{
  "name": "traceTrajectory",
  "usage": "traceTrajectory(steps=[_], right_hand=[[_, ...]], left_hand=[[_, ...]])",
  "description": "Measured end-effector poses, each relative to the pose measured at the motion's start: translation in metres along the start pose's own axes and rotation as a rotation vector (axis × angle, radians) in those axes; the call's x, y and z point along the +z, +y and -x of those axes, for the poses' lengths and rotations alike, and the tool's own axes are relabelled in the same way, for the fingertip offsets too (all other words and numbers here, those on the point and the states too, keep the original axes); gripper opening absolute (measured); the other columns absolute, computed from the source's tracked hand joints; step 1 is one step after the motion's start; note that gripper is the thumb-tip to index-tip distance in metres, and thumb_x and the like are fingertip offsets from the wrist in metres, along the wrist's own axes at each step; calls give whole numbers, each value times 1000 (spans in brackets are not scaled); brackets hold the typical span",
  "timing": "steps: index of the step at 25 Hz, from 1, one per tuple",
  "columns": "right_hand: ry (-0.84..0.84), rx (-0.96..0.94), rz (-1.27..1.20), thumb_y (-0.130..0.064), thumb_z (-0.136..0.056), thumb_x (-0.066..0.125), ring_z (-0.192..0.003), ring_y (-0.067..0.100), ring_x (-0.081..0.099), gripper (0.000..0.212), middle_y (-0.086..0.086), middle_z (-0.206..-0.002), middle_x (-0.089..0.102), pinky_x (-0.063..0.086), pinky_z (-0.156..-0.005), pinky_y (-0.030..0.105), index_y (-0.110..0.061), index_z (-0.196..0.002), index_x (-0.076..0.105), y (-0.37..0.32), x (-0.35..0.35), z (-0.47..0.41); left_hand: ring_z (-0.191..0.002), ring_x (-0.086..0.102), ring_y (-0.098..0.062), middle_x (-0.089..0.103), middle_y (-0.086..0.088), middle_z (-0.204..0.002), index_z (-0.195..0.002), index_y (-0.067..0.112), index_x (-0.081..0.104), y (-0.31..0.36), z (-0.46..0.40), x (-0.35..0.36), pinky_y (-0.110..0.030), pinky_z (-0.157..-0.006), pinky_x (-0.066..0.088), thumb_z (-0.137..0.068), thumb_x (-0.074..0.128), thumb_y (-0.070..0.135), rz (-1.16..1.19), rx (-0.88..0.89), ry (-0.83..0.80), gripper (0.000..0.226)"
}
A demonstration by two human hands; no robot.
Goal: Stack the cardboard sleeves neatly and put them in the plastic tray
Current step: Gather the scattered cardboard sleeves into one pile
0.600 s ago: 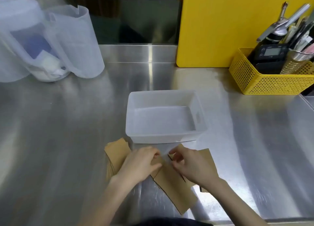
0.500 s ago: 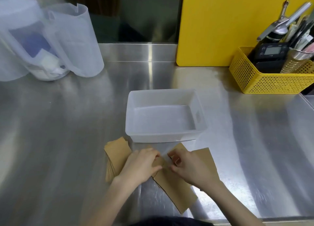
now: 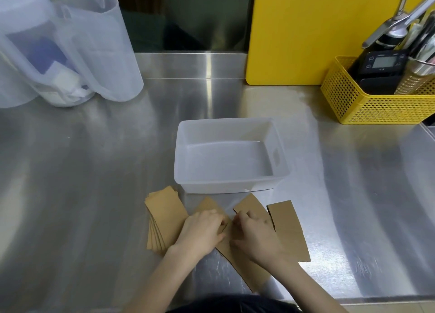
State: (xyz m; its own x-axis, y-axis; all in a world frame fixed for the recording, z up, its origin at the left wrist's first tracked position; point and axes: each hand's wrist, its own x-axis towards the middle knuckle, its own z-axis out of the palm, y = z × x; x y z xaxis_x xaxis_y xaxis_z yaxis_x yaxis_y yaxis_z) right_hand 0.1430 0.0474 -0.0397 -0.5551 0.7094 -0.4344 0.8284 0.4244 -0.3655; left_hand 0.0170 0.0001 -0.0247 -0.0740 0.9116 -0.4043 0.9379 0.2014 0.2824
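Observation:
Flat brown cardboard sleeves lie on the steel counter just in front of the translucent plastic tray (image 3: 229, 184), which has nothing in it. A fanned stack of sleeves (image 3: 162, 220) sits at the left. One sleeve (image 3: 288, 228) lies at the right, and more overlap in the middle (image 3: 249, 266). My left hand (image 3: 200, 230) and my right hand (image 3: 256, 232) rest side by side on the middle sleeves, fingertips pinching their edges where the two hands meet.
Two translucent plastic jugs (image 3: 77, 51) stand at the back left. A yellow board (image 3: 313, 30) leans against the back wall. A yellow mesh basket (image 3: 376, 103) with a timer and utensils sits at the back right. The counter's front edge runs just below my forearms.
Both hands have shifted slightly toward me on the middle sleeves. The right-hand sleeve now shows more fully beside my right hand.

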Motion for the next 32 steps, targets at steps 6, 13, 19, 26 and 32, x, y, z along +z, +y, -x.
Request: traceTrajectory(steps=[6,13,19,26,32], right_hand=[[61,-33,-258,-17,-77,61,-90,25,56,21,4,-96,55,41,-75,29,-23,-92,48,2,-3,0],[171,-95,-447,-15,-77,64,-70,9,50,21,-2,-82,56,39,-61,9,-28,-81,48,4,-17,0],[174,-135,-521,-19,-83,57,-78,11,54,9,0,-88,62,39,-65,13,-27,-83,53,4,-33,3],[380,20,-595,-22,-87,52,-84,4,59,8,-6,-86,67,42,-66,12,-24,-85,60,38,-41,8],[382,366,-300,-34,-80,62,-115,33,40,48,14,-120,43,37,-90,39,-17,-120,44,55,-30,10]], left_hand=[[-98,58,-21,62,-5,-109,-107,16,58,0,-1,1,-28,-72,43,-89,46,29,89,14,51,25],[-91,58,-18,65,-5,-100,-103,15,56,0,0,-10,-35,-80,50,-87,48,27,311,4,121,21],[-87,59,-26,64,-12,-96,-101,13,46,-1,5,-15,-40,-72,47,-91,39,25,363,25,158,17],[-68,60,-26,61,-11,-73,-96,14,42,-9,9,-19,-43,-63,47,-92,37,22,464,2,287,10],[-59,53,-25,56,-12,-67,-90,11,42,-7,6,-19,-43,-59,45,-91,40,18,600,-52,328,8]])
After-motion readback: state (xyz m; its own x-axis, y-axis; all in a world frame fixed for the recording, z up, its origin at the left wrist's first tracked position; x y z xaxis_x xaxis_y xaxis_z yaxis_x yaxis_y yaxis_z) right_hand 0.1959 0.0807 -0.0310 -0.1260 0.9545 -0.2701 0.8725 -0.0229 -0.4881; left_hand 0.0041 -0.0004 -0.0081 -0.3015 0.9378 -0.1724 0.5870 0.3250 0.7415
